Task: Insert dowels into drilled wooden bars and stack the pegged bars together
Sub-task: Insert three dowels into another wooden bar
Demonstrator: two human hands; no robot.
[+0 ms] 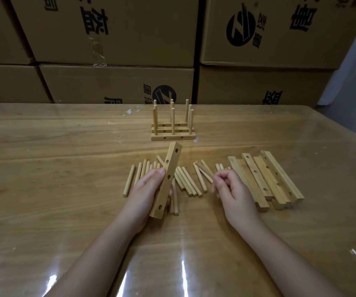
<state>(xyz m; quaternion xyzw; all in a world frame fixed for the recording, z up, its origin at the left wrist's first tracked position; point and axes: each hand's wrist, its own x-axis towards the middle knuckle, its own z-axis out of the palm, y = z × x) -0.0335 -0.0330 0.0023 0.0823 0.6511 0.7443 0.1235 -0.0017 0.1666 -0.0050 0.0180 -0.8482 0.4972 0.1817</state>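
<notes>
My left hand (146,195) grips a drilled wooden bar (169,170) and holds it tilted on end above the loose dowels (188,182) lying in the middle of the table. My right hand (231,188) is beside them with its fingers curled, and its fingertips pinch the near end of one dowel (203,173) that still lies on the pile. Farther back stand the pegged bars (172,137), side by side, with several upright dowels in them. A pile of loose drilled bars (266,181) lies just right of my right hand.
The wooden table (65,168) has a glossy transparent cover. Stacked cardboard boxes (117,82) form a wall along its far edge. A few white scraps (129,112) lie near the back.
</notes>
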